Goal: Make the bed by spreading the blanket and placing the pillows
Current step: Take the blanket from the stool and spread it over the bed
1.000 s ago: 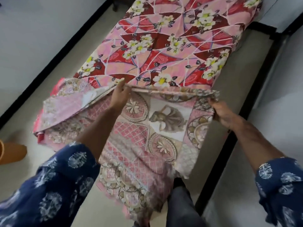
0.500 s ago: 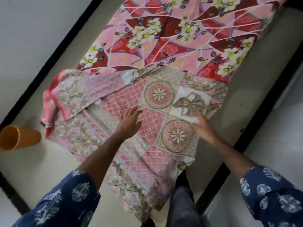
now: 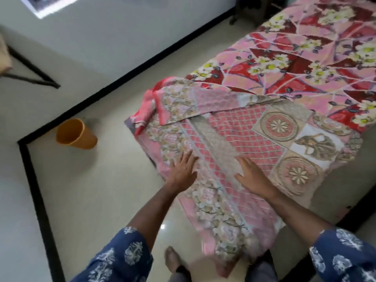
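A pink and beige patterned blanket (image 3: 250, 137) lies partly folded across the near end of the bed, its lower part hanging toward the floor. Beyond it the mattress wears a red and pink floral bedsheet (image 3: 301, 58). My left hand (image 3: 182, 169) lies flat on the blanket's left border with fingers spread. A short way to the right, my right hand (image 3: 251, 174) presses flat on the blanket's middle. No pillow is in view.
An orange plastic bin (image 3: 76, 134) stands on the pale tiled floor left of the bed, near a black floor border (image 3: 34, 180). A black metal frame (image 3: 30, 76) stands at the far left. My foot (image 3: 173, 259) is below the blanket's hanging edge.
A second ago both hands gripped the blanket's raised top edge; they laid it down on the bed and now rest flat on it, shifted toward its left side. The view has swung left.
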`<state>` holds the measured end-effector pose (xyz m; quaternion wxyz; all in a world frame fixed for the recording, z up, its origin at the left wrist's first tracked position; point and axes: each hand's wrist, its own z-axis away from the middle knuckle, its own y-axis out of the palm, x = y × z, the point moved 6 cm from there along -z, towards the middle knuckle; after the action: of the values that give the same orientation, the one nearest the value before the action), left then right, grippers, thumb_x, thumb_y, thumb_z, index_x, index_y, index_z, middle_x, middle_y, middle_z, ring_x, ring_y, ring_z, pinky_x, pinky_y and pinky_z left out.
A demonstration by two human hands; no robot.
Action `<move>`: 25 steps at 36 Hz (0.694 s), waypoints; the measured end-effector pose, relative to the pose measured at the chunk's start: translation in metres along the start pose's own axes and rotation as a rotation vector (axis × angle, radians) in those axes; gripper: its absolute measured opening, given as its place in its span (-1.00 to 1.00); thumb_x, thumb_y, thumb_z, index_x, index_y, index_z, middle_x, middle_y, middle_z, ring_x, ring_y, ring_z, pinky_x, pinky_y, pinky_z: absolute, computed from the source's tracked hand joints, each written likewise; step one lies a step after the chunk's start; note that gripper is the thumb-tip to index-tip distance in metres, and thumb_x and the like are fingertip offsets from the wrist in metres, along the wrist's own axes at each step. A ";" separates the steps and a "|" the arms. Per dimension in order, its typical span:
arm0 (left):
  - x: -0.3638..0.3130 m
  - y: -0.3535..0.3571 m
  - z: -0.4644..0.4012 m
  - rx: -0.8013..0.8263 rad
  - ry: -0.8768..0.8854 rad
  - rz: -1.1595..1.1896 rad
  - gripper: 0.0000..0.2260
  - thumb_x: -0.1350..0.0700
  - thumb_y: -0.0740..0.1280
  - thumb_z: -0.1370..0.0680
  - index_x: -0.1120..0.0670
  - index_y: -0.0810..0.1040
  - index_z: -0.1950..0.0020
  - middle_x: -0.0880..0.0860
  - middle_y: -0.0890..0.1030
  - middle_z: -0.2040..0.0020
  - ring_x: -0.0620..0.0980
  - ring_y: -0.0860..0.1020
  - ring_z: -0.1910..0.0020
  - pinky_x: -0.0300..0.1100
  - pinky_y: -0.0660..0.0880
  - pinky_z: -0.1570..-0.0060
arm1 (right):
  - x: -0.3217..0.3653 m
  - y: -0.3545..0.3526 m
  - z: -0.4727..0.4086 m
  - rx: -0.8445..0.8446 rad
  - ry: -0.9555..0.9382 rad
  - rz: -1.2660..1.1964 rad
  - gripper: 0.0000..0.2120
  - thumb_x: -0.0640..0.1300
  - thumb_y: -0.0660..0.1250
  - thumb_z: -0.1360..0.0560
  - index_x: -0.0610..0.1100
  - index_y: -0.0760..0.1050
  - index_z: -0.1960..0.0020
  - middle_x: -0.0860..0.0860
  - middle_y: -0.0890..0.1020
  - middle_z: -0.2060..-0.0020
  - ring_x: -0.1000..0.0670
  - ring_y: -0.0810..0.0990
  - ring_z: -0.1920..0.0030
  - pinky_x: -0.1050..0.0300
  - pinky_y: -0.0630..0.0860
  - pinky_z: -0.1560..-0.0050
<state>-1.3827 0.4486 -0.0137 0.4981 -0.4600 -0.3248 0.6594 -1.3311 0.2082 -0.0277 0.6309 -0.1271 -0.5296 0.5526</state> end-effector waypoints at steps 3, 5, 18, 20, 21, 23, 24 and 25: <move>0.051 -0.030 0.047 -0.063 0.034 -0.041 -0.43 -0.02 0.27 -0.60 -0.01 0.18 -0.57 0.05 0.06 -0.63 0.17 -0.01 -0.60 0.34 0.12 -0.45 | 0.073 0.020 0.005 -0.032 -0.010 0.091 -0.31 -0.01 0.33 -0.61 -0.15 0.10 -0.61 -0.13 0.18 -0.59 -0.14 0.19 -0.56 0.00 0.14 -0.51; 0.086 -0.052 0.074 -0.099 0.034 -0.038 -0.42 -0.03 0.28 -0.60 0.00 0.17 -0.58 0.07 0.07 -0.62 0.19 -0.01 -0.60 0.37 0.11 -0.44 | 0.123 0.028 0.004 -0.007 0.004 0.124 -0.27 0.04 0.31 -0.62 -0.15 0.04 -0.63 -0.13 0.11 -0.61 -0.15 0.13 -0.59 -0.04 0.12 -0.55; 0.239 -0.147 0.144 -0.177 -0.018 -0.005 -0.42 -0.01 0.27 -0.62 -0.03 0.12 -0.59 0.03 0.01 -0.63 0.13 -0.08 -0.62 0.39 0.04 -0.47 | 0.325 0.053 -0.032 -0.066 -0.116 0.116 -0.33 -0.02 0.29 -0.61 -0.14 0.07 -0.60 -0.12 0.20 -0.57 -0.14 0.22 -0.54 -0.09 0.22 -0.53; 0.249 -0.156 0.142 -0.175 -0.007 -0.004 -0.43 -0.01 0.27 -0.62 -0.02 0.13 -0.59 0.03 0.03 -0.63 0.14 -0.07 -0.62 0.40 0.05 -0.46 | 0.331 0.055 -0.041 -0.075 -0.077 0.079 -0.34 -0.02 0.30 -0.60 -0.16 0.09 -0.59 -0.14 0.23 -0.55 -0.16 0.27 -0.52 -0.10 0.27 -0.50; 0.254 -0.161 0.140 -0.171 0.002 -0.008 -0.43 -0.01 0.26 -0.62 -0.02 0.13 -0.59 0.04 0.03 -0.63 0.15 -0.07 -0.62 0.40 0.06 -0.46 | 0.333 0.056 -0.046 -0.076 -0.050 0.055 -0.34 -0.02 0.30 -0.60 -0.16 0.10 -0.59 -0.14 0.23 -0.55 -0.16 0.27 -0.51 -0.11 0.28 -0.48; 0.262 -0.172 0.131 -0.162 0.025 -0.014 -0.43 -0.02 0.26 -0.62 -0.02 0.13 -0.59 0.04 0.03 -0.63 0.15 -0.06 -0.62 0.39 0.04 -0.47 | 0.335 0.059 -0.058 -0.071 -0.003 0.010 -0.33 -0.03 0.30 -0.60 -0.16 0.08 -0.60 -0.14 0.23 -0.55 -0.16 0.27 -0.51 -0.12 0.29 -0.48; 0.267 -0.176 0.125 -0.163 0.038 -0.018 -0.44 -0.02 0.26 -0.63 -0.01 0.13 -0.58 0.04 0.04 -0.63 0.15 -0.06 -0.62 0.39 0.04 -0.47 | 0.334 0.061 -0.066 -0.072 0.019 -0.007 -0.33 -0.04 0.30 -0.60 -0.15 0.09 -0.60 -0.14 0.24 -0.54 -0.17 0.27 -0.51 -0.13 0.30 -0.47; 0.272 -0.182 0.117 -0.164 0.051 -0.021 -0.44 -0.03 0.26 -0.63 -0.01 0.14 -0.58 0.04 0.04 -0.63 0.14 -0.06 -0.62 0.39 0.03 -0.47 | 0.334 0.063 -0.074 -0.072 0.039 -0.021 -0.33 -0.04 0.31 -0.59 -0.14 0.10 -0.59 -0.15 0.25 -0.54 -0.17 0.28 -0.50 -0.14 0.30 -0.47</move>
<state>-1.4483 0.7654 0.1131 0.4736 -0.5126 -0.3698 0.6133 -1.3639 0.5397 0.0719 0.6420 -0.1549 -0.5380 0.5239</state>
